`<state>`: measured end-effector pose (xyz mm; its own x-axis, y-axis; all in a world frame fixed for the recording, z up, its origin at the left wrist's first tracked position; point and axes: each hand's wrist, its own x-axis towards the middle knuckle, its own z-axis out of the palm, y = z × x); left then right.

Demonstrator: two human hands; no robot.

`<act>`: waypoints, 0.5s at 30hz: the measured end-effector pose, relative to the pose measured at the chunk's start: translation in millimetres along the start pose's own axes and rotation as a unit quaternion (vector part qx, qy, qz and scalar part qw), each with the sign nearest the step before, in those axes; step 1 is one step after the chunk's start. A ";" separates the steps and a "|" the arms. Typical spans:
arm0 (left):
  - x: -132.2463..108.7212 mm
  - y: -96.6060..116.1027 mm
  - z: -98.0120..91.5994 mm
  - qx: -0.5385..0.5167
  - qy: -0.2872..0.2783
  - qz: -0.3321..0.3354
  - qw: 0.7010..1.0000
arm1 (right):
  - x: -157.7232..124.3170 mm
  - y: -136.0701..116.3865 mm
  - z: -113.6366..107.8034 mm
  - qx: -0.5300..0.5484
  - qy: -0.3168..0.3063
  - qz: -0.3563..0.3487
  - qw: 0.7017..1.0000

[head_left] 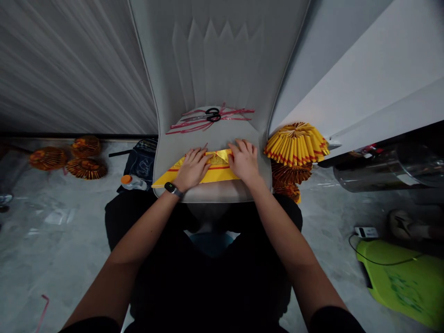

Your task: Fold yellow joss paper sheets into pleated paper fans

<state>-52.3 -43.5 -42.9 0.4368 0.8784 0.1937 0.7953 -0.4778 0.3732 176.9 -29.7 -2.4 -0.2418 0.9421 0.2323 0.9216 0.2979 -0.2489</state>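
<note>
A folded sheet of yellow paper (222,175) with red stripes and a shiny gold part lies across the grey chair seat. Its left end tapers to a point. My left hand (193,167) lies flat on the paper, fingers stretched toward the far edge, and a dark watch is on that wrist. At the paper's right part, my right hand (244,159) has bent fingers and the thumb gripping the folded far edge; its fingertips are partly hidden. Beyond both hands, black-handled scissors (212,114) rest among pink ribbon strips (190,124).
Pleated yellow paper fans (296,144) are stacked right of the chair (222,60). More pleated paper rounds (48,158) sit on the floor at left. An orange-capped bottle (133,181) and dark bag (140,159) are beside the seat. A green plastic object (398,277) lies lower right.
</note>
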 end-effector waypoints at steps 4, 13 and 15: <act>0.5 0.4 -0.3 0.004 -0.005 0.000 1.000 | 8.8 12.3 2.3 -0.028 -0.052 -0.008 0.998; -0.5 6.6 -1.0 0.022 0.000 0.002 1.000 | 8.6 16.5 -2.8 -0.024 -0.037 -0.052 0.998; -0.9 7.5 -1.4 0.021 -0.002 0.003 1.000 | 10.3 17.3 -4.4 -0.036 -0.052 -0.043 0.997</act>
<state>-47.3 -47.9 -39.0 0.4433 0.8755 0.1921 0.8093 -0.4831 0.3341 191.7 -15.5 -0.2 -0.3479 0.9254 0.1504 0.9146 0.3702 -0.1627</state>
